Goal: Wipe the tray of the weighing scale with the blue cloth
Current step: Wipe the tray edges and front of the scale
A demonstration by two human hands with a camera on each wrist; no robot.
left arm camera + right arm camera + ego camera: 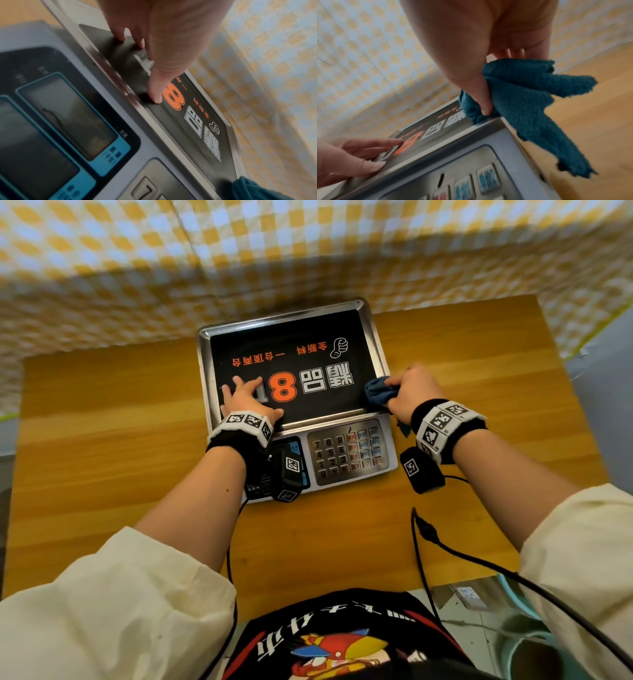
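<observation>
The weighing scale's steel tray (376, 337) carries a black sticker with orange and white print. My left hand (245, 400) lies flat on the tray's near left part, fingers spread; its fingertips (157, 99) press the sticker. My right hand (412, 392) grips the bunched blue cloth (380, 393) at the tray's near right corner. In the right wrist view the blue cloth (518, 92) touches the tray rim (481, 124), and a loose tail hangs off the scale's right side. The cloth's edge (254, 189) also shows in the left wrist view.
The scale's keypad (346, 453) and blue-framed display (68, 119) face me, below the tray. The scale stands on a wooden table (113, 446). A yellow and white checked cloth (137, 261) hangs right behind it. Black cables (431, 546) trail from my wrists.
</observation>
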